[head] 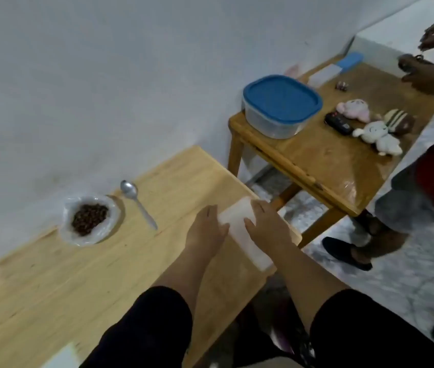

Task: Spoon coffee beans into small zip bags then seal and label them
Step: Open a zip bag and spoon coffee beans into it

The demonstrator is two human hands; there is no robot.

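hands: your left hand point(206, 229) and right hand point(266, 225) pinch the zip bags point(242, 232) by both sides, near right table edge
beans: coffee beans point(89, 218) far left, spoon point(137, 201) beside them
risk: bags could slide off that edge

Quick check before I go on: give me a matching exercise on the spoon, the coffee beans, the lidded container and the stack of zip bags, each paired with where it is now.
Things:
1. spoon
2. coffee beans
3. blue-lidded container
4. stack of zip bags

Places:
A. on the darker side table
B. between both hands at the light table's edge
C. in a plastic-lined bowl
D. lying bare on the light table, right of the bowl

Pairs: 1-D, 2-C, 3-A, 4-B
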